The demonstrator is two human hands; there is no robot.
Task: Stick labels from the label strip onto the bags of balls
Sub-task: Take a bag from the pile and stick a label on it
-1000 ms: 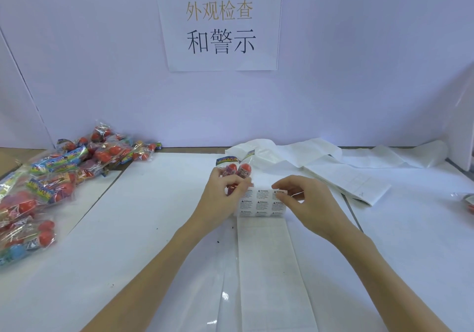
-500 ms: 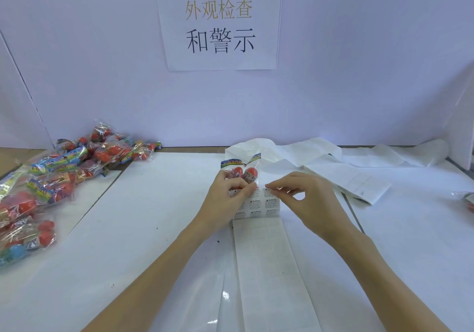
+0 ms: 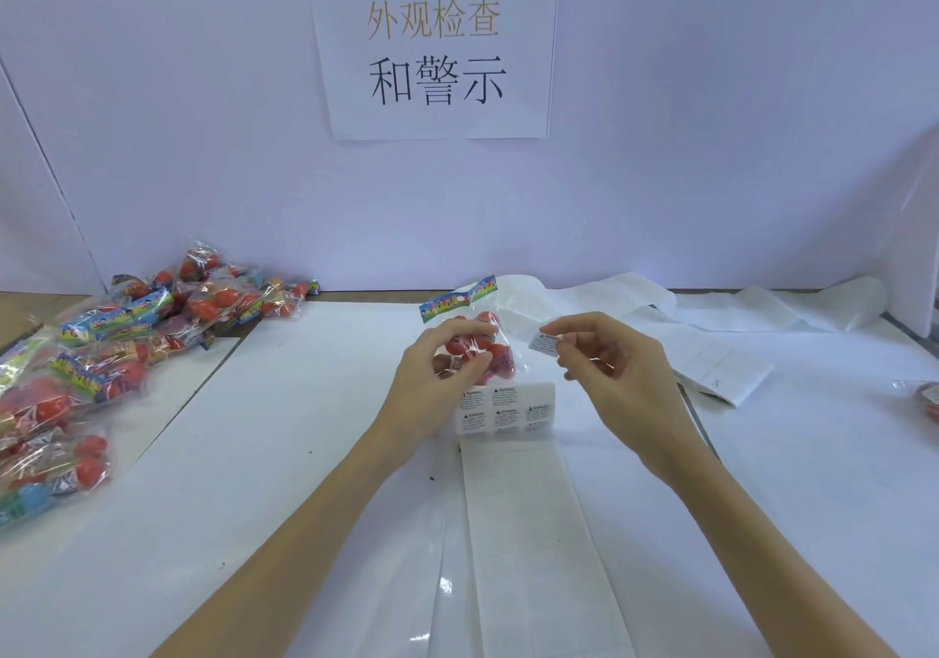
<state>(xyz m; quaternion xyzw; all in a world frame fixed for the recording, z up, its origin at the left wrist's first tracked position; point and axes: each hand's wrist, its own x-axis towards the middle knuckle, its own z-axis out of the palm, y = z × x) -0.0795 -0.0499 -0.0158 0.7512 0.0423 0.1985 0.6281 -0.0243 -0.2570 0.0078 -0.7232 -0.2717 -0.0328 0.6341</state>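
Now five labels [image 3: 500,412], one bag [image 3: 475,347].

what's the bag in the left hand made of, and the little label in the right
The bag: seemingly thin clear plastic film, glossy; the red balls show through and it crinkles with glints. The label: looks like matte white paper with black print, bending slightly in the grip of the right hand. The left hand holds the bag.

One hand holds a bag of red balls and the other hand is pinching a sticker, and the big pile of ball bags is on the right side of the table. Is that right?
Not quite. The head view shows the pile of bags on the left side of the table, not the right. The rest holds: the left hand holds a bag of red balls, and the right hand pinches a sticker.
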